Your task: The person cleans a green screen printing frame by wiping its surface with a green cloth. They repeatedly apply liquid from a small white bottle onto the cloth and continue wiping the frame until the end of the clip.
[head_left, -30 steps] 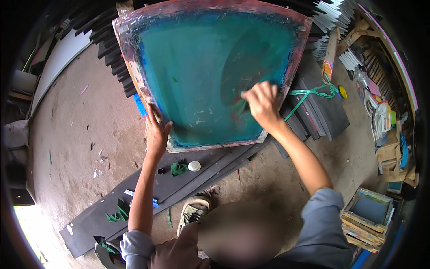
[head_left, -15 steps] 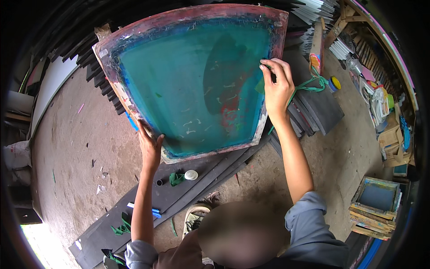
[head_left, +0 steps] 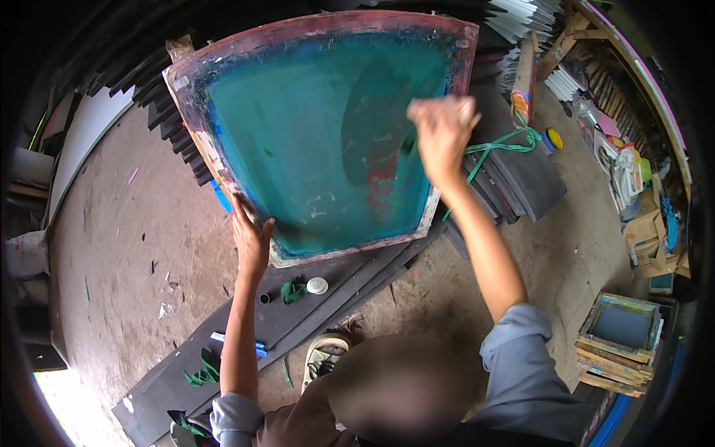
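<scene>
A large screen-printing frame (head_left: pixel 298 134) with teal mesh and a paint-stained border is tilted up in front of me. My left hand (head_left: pixel 252 244) grips its lower left edge, thumb on the front side. Over the right part of the mesh is my right hand (head_left: pixel 445 141), its curled fingers smeared by motion; whether it touches the mesh or holds anything cannot be made out. A small dark green patch shows beside that hand. Red stains and pale marks spot the mesh, and the right hand's shadow falls near them.
Dark flat boards (head_left: pixel 350 279) lie below the frame, carrying a white round lid (head_left: pixel 317 285) and a crumpled green cloth (head_left: pixel 293 292). Green string (head_left: pixel 506 141) ties a dark stack at right. Small wooden frames (head_left: pixel 622 335) are piled at the lower right. My shoe (head_left: pixel 325 357) is near the boards.
My right hand has moved slightly left from the frame's right edge, over the mesh, and its fingers have blurred. The left hand keeps its hold, and the frame has shifted slightly.
</scene>
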The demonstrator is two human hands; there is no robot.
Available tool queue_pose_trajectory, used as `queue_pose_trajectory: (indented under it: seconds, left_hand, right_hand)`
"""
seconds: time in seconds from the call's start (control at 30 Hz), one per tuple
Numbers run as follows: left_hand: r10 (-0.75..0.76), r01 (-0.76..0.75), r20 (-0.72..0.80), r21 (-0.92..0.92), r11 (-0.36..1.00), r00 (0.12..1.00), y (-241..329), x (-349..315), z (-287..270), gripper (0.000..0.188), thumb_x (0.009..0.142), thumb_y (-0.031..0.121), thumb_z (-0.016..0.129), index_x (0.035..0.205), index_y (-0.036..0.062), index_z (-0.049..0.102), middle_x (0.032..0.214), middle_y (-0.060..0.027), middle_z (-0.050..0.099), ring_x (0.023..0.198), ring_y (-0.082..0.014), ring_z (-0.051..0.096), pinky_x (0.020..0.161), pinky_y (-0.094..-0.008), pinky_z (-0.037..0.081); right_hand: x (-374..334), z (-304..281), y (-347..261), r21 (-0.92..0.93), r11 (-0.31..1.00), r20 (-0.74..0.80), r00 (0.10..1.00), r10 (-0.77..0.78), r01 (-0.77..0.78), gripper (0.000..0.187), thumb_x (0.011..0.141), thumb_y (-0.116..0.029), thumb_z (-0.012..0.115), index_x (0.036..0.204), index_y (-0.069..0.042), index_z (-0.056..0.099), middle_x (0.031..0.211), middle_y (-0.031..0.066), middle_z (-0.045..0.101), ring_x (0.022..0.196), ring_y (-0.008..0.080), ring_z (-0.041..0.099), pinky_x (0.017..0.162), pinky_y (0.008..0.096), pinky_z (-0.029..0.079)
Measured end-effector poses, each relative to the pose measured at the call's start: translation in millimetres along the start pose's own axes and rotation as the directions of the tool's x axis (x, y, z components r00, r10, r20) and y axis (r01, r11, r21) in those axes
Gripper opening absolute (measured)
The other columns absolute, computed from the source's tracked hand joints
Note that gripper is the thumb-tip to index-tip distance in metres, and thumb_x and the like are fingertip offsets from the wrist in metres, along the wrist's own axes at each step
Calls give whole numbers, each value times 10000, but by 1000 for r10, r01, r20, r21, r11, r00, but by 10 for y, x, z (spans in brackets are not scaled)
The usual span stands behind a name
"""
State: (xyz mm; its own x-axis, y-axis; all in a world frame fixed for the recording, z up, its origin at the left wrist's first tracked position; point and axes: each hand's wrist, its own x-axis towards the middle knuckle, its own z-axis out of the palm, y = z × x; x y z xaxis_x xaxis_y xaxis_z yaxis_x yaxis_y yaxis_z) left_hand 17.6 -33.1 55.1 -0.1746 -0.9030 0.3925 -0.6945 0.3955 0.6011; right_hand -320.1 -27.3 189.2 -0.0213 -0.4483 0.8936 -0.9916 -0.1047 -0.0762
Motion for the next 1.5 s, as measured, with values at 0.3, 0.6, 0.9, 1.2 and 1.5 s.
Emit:
queue_pose_trajectory:
  seconds: [0.3,0.6,0.9,1.2,1.5]
  left_hand:
    - [26,-27,-22,-37,999,999,15,4,20,855,812,149,620,1396,-16,18,1396,-283,196,1247,-434,271,1041,-452,248]
    - [73,-73,-29,-13,997,997,49,14,41,864,804,111,624,1394,-24,7,1362,-291,237,1217,-426,308,1021,-448,273]
    - [56,-55,-38,17,998,998,25,23,30,856,803,107,618,1390,-29,10,1377,-295,213,1223,-429,303,1030,-450,267]
    - [81,-80,-46,32,996,996,-30,-37,34,855,808,124,616,1391,-29,10,1371,-301,211,1226,-432,293,1031,-458,257]
    - [52,-51,-58,9,999,997,-22,-14,17,867,792,109,626,1404,8,20,1340,-301,258,1187,-441,326,1009,-461,276]
  right_hand:
    - [195,-42,223,89,993,-98,991,91,-82,40,780,-151,622,749,-175,629,769,-38,554,819,214,452,729,418,299]
    - [-1170,40,-81,223,963,281,936,-213,152,88,700,-126,691,706,-185,625,726,-52,541,833,147,487,778,346,267]
    - [-875,202,-279,164,984,85,993,-80,65,54,733,-150,654,719,-160,603,703,-26,494,771,170,483,717,378,305]
    - [-193,121,-167,117,993,-6,1000,-2,3,81,714,-129,665,747,-178,608,741,-39,526,788,177,487,724,364,294]
    - [-263,120,-234,157,856,126,850,-512,493,76,721,-139,638,724,-160,565,721,-47,497,797,126,496,760,366,314]
